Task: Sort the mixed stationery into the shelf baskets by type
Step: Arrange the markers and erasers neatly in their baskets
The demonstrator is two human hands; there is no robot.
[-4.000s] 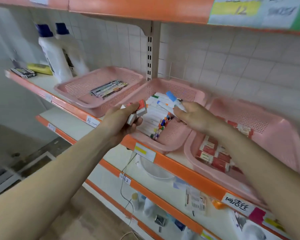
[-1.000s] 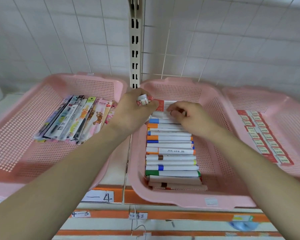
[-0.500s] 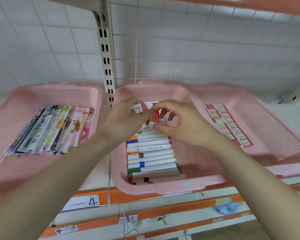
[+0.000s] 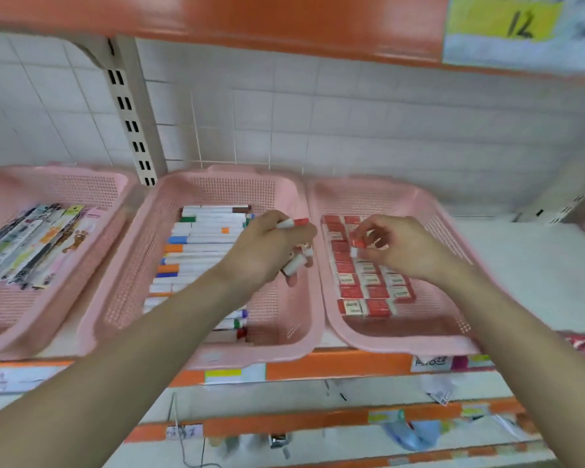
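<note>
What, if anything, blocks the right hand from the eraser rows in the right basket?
Probably nothing, so yes: the right hand hovers above the eraser rows, the right basket is open-topped, the left hand holds markers over the middle basket. Right fingers pinch a red eraser though.

Looks like a small shop. Orange-edged shelves (image 4: 335,366) hang on a slotted upright (image 4: 132,126), with paper price tags (image 4: 232,374) along the front edges and a handwritten "12" sign (image 4: 507,25) on the shelf above. Stock sits by type in pink baskets (image 4: 230,190): markers (image 4: 200,231), red boxes (image 4: 350,292), packaged pens (image 4: 31,244). White tiled wall (image 4: 352,130) behind.
</note>
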